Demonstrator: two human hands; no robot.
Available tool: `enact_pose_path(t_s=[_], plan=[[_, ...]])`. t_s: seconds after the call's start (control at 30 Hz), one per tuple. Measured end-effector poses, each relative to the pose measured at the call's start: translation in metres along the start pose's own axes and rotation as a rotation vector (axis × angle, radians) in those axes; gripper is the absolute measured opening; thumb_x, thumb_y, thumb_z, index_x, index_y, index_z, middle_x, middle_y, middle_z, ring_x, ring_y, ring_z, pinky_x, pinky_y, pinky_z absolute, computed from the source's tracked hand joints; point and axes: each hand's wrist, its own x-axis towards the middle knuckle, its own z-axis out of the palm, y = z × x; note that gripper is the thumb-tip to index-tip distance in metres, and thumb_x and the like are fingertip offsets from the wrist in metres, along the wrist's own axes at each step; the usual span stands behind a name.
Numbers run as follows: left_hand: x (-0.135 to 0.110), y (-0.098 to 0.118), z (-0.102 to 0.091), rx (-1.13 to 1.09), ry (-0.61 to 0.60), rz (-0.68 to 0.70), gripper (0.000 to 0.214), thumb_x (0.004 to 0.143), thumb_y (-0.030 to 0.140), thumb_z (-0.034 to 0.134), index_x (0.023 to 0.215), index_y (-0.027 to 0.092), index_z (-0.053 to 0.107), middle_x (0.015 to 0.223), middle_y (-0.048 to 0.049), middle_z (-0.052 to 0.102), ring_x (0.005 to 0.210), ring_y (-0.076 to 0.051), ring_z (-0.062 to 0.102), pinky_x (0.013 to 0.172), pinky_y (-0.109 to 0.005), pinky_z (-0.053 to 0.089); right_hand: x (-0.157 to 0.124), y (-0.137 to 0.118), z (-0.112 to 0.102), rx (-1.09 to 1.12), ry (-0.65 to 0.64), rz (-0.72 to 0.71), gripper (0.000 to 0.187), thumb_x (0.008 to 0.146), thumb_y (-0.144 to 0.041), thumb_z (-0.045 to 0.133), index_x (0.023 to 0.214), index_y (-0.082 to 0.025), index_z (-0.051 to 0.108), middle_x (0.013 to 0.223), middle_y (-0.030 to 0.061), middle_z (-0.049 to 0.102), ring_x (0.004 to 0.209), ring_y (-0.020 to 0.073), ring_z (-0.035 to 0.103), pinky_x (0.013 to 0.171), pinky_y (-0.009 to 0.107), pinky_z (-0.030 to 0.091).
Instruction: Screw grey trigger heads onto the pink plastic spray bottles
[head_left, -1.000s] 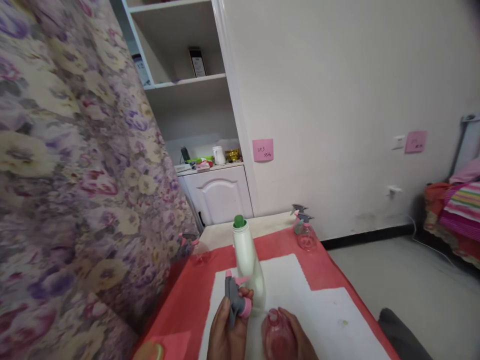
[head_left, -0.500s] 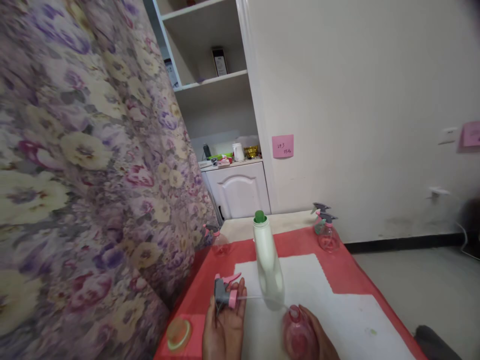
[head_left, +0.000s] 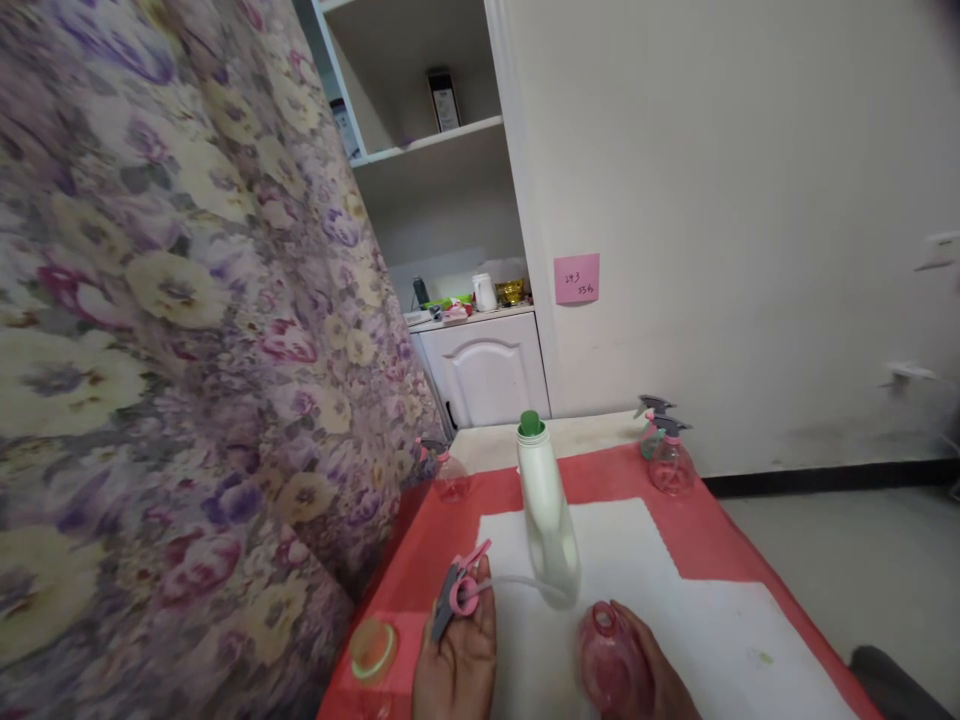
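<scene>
My left hand (head_left: 459, 662), palm up, holds a grey and pink spray-bottle trigger head (head_left: 454, 598) on its fingers. From the pink collar a thin clear dip tube (head_left: 517, 580) points right, out of the bottle. My right hand (head_left: 654, 668) grips a see-through pink spray bottle (head_left: 609, 662) from its right side; the bottle's neck is uncovered. Beyond both hands a tall pale-green jug (head_left: 547, 515) stands upright on white paper (head_left: 720, 640), a green piece (head_left: 531, 423) at its mouth. Left of my left hand is a round, yellowish-rimmed container (head_left: 373, 650).
Pink spray bottles with their trigger heads on stand at the table's far left (head_left: 451, 476) and far right (head_left: 671, 468). A red cloth (head_left: 420, 570) covers the table. A floral curtain (head_left: 187, 350) hangs close on the left, and a white cabinet (head_left: 487, 365) stands behind.
The dip tube has come away from the bottle's mouth. The trigger head has turned in my left hand, its collar now facing me more. The bottle stays in my right hand.
</scene>
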Motion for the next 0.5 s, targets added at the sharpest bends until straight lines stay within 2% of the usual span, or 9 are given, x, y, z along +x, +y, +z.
enact_pose_path(t_s=[0.17, 0.27, 0.4, 0.5], plan=[[-0.004, -0.001, -0.007, 0.216, 0.099, 0.073, 0.051, 0.102, 0.025, 0.017, 0.127, 0.020, 0.062, 0.136, -0.0075, 0.060, 0.131, -0.019, 0.052, 0.110, -0.037, 0.044, -0.001, 0.000, -0.003, -0.012, -0.017, 0.013, 0.068, 0.067, -0.029, 0.065, 0.133, -0.023, 0.047, 0.134, 0.0108, 0.063, 0.125, 0.0322, 0.059, 0.099, 0.038, 0.053], [-0.003, 0.000, -0.006, 0.302, 0.191, 0.035, 0.049, 0.100, 0.018, 0.024, 0.119, 0.026, 0.067, 0.128, -0.0024, 0.068, 0.122, -0.016, 0.060, 0.104, -0.033, 0.050, 0.000, 0.000, -0.004, -0.046, -0.028, 0.010, 0.072, 0.065, -0.027, 0.065, 0.134, -0.022, 0.046, 0.137, 0.0118, 0.061, 0.127, 0.0321, 0.057, 0.102, 0.039, 0.051], [0.004, 0.003, 0.007, 0.340, 0.325, -0.009, 0.035, 0.095, 0.025, 0.041, 0.104, 0.033, 0.074, 0.107, 0.0008, 0.079, 0.103, -0.016, 0.072, 0.090, -0.031, 0.058, 0.001, 0.001, -0.003, -0.032, -0.030, 0.008, 0.068, 0.069, -0.032, 0.064, 0.134, -0.021, 0.046, 0.136, 0.0131, 0.061, 0.126, 0.0313, 0.057, 0.104, 0.040, 0.049], [0.009, 0.007, 0.023, 0.587, 0.531, 0.145, 0.024, 0.090, 0.036, 0.053, 0.102, 0.029, 0.072, 0.092, 0.0003, 0.080, 0.088, -0.016, 0.074, 0.087, -0.035, 0.059, 0.002, 0.002, -0.003, -0.023, -0.031, 0.027, 0.066, 0.071, -0.035, 0.065, 0.133, -0.022, 0.047, 0.135, 0.0121, 0.062, 0.125, 0.0300, 0.059, 0.102, 0.037, 0.051]])
